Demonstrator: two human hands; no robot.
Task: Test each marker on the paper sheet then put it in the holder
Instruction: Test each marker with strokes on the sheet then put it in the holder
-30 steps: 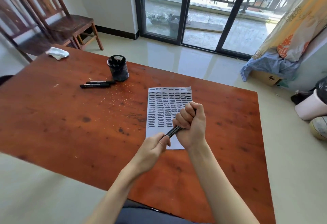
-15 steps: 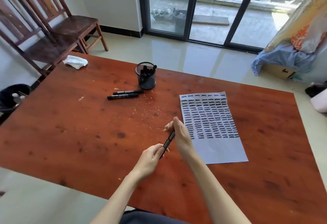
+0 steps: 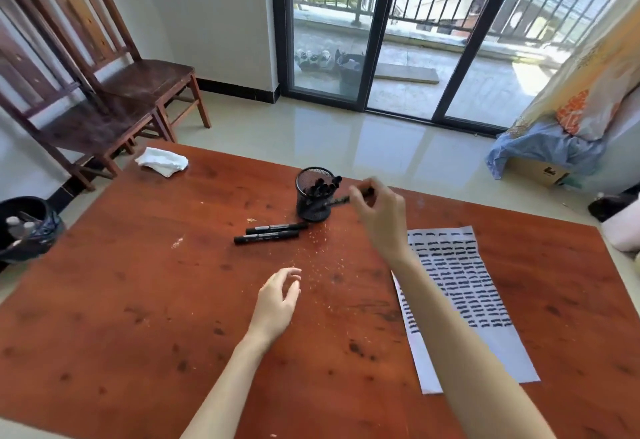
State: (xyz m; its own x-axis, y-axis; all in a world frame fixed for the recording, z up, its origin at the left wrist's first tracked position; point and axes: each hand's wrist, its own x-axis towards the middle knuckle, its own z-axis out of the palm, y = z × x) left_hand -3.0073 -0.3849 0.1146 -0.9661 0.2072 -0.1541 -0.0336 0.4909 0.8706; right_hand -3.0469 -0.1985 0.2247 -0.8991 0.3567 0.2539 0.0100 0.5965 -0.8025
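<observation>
Our right hand pinches a capped black marker just beside the mesh holder, at its right rim, not yet over the opening. The risk as we judge it: the marker lies nearly level, and could knock the light holder over or catch on the markers already standing inside. Two more markers lie just in front of the holder. Our left hand hovers nearer us, fingers loosely spread, empty. The marked paper sheet lies to the holder's right.
</observation>
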